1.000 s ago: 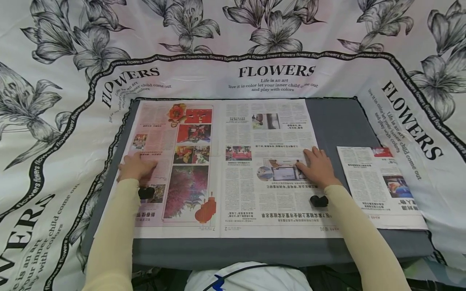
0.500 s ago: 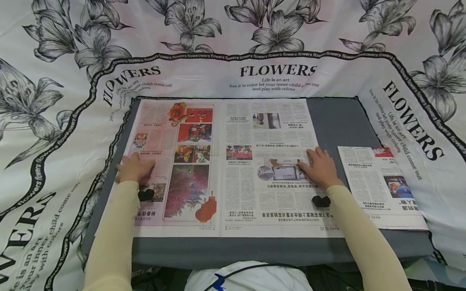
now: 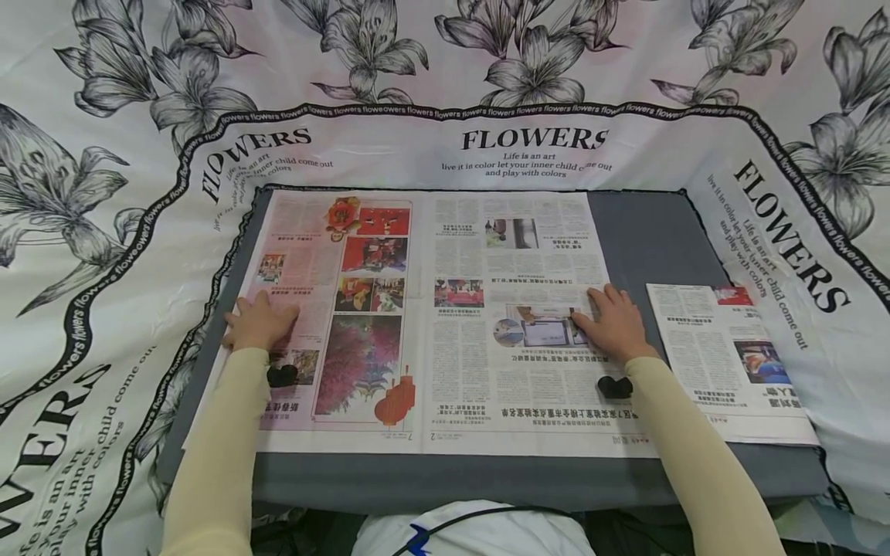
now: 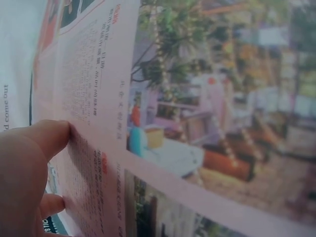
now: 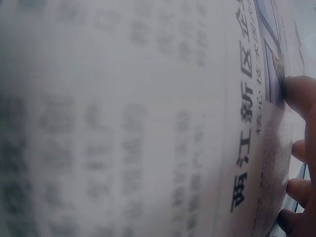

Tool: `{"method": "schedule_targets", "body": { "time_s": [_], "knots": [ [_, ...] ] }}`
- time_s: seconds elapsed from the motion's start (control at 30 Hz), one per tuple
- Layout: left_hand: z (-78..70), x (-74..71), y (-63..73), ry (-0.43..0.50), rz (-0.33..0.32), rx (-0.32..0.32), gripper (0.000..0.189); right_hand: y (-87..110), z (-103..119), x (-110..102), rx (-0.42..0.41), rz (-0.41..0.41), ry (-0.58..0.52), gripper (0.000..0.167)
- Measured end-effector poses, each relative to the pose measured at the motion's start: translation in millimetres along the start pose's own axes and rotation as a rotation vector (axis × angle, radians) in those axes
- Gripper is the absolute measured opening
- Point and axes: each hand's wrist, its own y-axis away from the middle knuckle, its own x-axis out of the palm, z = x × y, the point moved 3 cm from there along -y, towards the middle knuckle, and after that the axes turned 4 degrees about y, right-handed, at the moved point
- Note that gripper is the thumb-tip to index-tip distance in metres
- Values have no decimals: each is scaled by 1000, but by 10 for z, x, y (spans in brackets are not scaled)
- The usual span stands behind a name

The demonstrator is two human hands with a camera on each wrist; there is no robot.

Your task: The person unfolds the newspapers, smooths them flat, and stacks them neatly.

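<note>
An open newspaper spread (image 3: 459, 363) lies flat on the grey tabletop (image 3: 445, 483), its print upside down in the head view. My left hand (image 3: 259, 323) rests on the left page close to its outer edge, thumb pointing inward. The left wrist view shows the left thumb (image 4: 44, 136) against the pink-tinted page beside a colour photo. On the right page's outer edge rests my right hand (image 3: 617, 324), fingers spread, the thumb by a picture of a screen. In the right wrist view the right fingertips (image 5: 298, 190) touch the paper near its edge.
A smaller folded newspaper (image 3: 726, 371) lies at the right of the table. The white flower-print cloth (image 3: 389, 150) surrounds the grey area. Small black devices (image 3: 615, 387) sit at both wrists. A cable (image 3: 480, 510) crosses the person's lap at the front edge.
</note>
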Motion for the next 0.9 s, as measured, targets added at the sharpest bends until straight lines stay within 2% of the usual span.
{"method": "schedule_targets", "body": {
  "time_s": [0.37,0.57,0.63,0.73,0.9],
  "knots": [
    [33,48,-9,-25,-15,23,88,-15,-23,21,-5,-8,20,73],
    [11,182,4,-41,3,34,89,142,-163,-43,25,36,-76,75],
    [16,211,15,-47,8,40,89,220,-239,-105,45,25,-125,74],
    [44,218,25,-64,10,41,90,340,-409,-234,78,-31,-161,70],
    [55,186,45,-71,2,32,91,596,-890,-509,185,-112,-165,67]
  ]
}}
